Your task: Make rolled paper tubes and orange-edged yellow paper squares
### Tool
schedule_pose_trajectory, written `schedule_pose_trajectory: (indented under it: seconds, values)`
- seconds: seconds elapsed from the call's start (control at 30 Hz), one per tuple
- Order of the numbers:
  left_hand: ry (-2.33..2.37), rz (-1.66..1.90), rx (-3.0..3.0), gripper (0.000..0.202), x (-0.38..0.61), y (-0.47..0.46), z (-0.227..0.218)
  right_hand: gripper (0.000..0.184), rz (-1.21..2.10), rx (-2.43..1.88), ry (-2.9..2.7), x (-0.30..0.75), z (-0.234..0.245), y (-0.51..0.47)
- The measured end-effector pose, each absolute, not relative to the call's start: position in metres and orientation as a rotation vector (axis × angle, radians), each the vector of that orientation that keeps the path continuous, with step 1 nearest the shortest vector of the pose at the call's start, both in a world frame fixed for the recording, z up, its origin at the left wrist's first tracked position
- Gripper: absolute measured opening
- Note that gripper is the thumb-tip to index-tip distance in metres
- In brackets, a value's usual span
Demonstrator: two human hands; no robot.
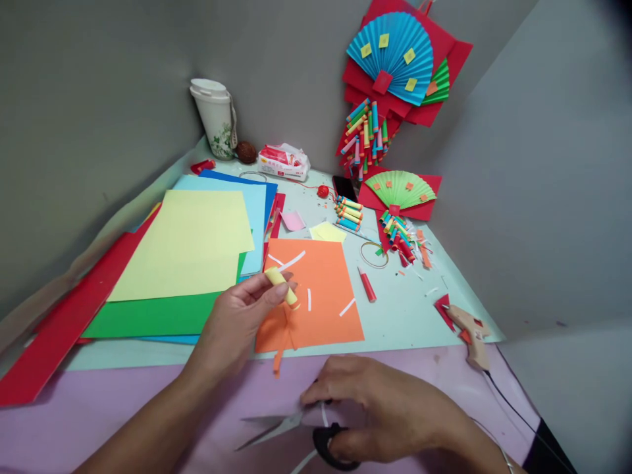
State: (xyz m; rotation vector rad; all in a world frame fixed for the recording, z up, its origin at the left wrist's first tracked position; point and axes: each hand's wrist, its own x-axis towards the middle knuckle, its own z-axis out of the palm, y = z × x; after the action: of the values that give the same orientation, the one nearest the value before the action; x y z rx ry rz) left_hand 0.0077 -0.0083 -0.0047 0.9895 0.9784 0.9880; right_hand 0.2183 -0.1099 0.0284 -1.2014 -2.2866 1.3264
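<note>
Between the thumb and fingers of my left hand [249,306] is a small rolled tube of yellow paper [282,287], held over a sheet of orange paper [328,270]. Several thin white paper strips [309,300] lie on that sheet, and a narrow orange strip [277,362] hangs past its near edge below my fingers. Lower down, my right hand [375,405] grips black-handled scissors [279,424], their blades parted and pointing left above the purple surface. A white strip [305,461] shows beneath the scissors' handle.
Stacked coloured paper [182,250] covers the left side. Finished paper tubes [349,214], a red glue-like tube [367,286] and a bangle [374,255] lie beyond. A glue gun [471,332] with a cord rests at right. Fan decorations [395,59] and a lidded cup [214,122] stand behind.
</note>
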Motion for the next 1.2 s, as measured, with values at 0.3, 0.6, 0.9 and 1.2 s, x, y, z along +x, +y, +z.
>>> schedule_pose_trajectory:
  seconds: [0.3,0.6,0.9,1.2]
  values:
    - [0.937,0.956,1.017,0.024,0.008,-0.009,-0.007,0.052,0.863,-1.275,-1.724,0.216,0.012,-0.096]
    - [0.918,0.976,1.006,0.021,0.011,-0.011,-0.003,0.049,0.795,-1.357,-1.667,0.207,-0.011,-0.093]
    - [0.956,0.913,1.073,0.030,0.014,-0.016,-0.002,0.049,0.778,-1.334,-1.684,0.206,-0.015,-0.092]
    - [0.958,0.854,1.046,0.030,0.015,-0.019,-0.005,0.045,0.718,-1.330,-1.714,0.206,-0.016,-0.092]
